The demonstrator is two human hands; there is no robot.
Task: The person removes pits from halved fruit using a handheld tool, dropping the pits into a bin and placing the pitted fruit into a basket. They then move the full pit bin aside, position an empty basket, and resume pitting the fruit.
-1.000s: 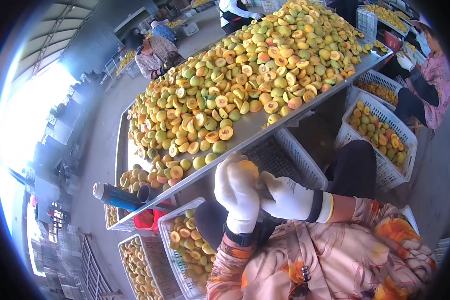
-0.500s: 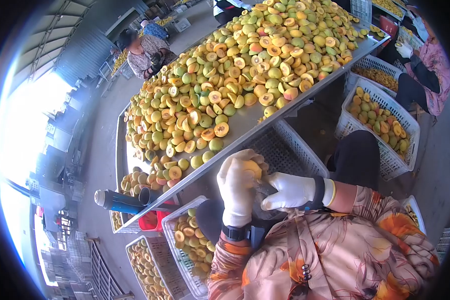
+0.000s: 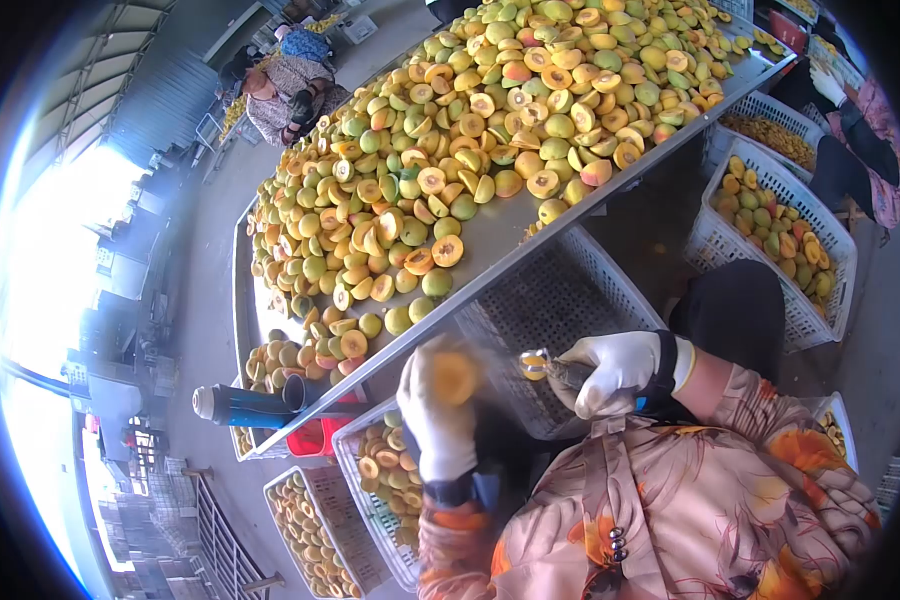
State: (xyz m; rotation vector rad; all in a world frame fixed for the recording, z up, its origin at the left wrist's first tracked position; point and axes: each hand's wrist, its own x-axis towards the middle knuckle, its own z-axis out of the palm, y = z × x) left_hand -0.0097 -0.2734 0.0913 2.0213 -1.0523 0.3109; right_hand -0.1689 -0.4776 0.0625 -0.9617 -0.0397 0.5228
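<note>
My left hand [image 3: 435,410], in a white glove with a dark band at the wrist, is closed around a halved peach [image 3: 454,378]. Motion blurs both, but the peach's orange cut face shows. My right hand [image 3: 615,372], gloved as well, grips a pitting tool [image 3: 533,364] by its grey handle. The tool's metal loop points toward the peach half, apart from it, with a yellow bit showing inside the loop. Both hands are above my lap, beside the metal table [image 3: 490,265] heaped with halved peaches [image 3: 440,180].
Under the table edge stands a grey crate [image 3: 610,270]. Crates of peach halves stand at my left [image 3: 345,440] and right [image 3: 850,265]. A blue cylinder [image 3: 240,406] and a red container [image 3: 315,436] are by the table corner. Co-workers sit across the table [image 3: 280,105] and at right [image 3: 875,150].
My hands have moved apart. The left has shifted left and slightly down with the peach half, turning its cut face into view; the right has moved right, bringing the tool's loop into sight.
</note>
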